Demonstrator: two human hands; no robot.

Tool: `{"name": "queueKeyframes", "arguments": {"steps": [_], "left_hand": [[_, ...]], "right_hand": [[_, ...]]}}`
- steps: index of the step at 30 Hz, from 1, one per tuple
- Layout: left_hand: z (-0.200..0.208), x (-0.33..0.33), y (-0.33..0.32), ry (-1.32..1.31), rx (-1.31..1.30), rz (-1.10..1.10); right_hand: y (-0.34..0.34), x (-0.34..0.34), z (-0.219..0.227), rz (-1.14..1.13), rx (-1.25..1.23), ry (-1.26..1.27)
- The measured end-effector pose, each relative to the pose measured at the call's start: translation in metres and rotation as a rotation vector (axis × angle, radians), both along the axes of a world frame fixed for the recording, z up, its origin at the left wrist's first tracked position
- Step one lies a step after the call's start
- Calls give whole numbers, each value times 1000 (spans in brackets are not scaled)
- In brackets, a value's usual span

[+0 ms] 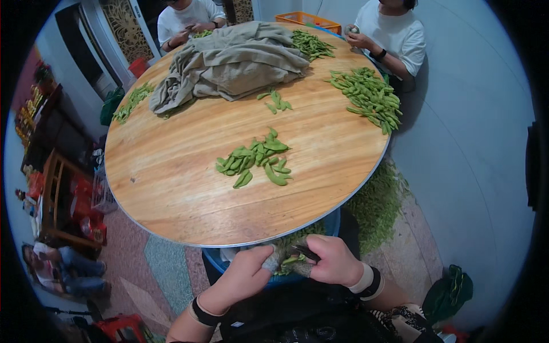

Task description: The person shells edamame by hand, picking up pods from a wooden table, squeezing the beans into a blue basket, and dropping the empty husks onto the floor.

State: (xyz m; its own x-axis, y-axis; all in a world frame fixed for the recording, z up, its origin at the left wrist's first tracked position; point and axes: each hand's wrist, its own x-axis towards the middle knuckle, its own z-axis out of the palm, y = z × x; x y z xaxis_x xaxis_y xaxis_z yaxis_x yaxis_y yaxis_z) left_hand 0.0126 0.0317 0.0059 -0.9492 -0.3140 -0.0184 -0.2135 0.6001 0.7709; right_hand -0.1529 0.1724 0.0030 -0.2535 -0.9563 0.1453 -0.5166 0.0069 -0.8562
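Note:
My left hand (249, 273) and my right hand (336, 260) are close together over a blue tub (334, 226), just below the table's near edge. A dark, slim tool (307, 252) is pinched in my right hand; its exact kind does not show. The fingers of my left hand are closed, with greyish coverings on their tips. Between the hands is a bit of green pod (294, 260), apparently at the left fingertips. A small pile of green bean pods (254, 157) lies on the round wooden table (171, 188) ahead.
A grey-green cloth (234, 63) is heaped at the table's far side. More pods (369, 97) lie at the right edge, others (132, 103) at the left. Two people in white work across the table. Green trimmings (374, 208) cover the floor at right. An orange crate (309, 22) stands behind.

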Motion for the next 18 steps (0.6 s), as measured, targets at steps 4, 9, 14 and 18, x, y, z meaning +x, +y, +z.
{"name": "queueKeyframes", "arguments": {"steps": [4, 9, 14, 18], "left_hand": [[-7, 9, 2, -126, 710, 86], [-3, 12, 5, -90, 1058, 282], [-8, 9, 13, 164, 938, 366], [-14, 8, 14, 185, 853, 313]], "right_hand": [[-2, -1, -3, -9, -35, 66], [-9, 9, -1, -131, -80, -86], [-4, 7, 7, 56, 164, -289], [-7, 8, 8, 98, 162, -309]]}}
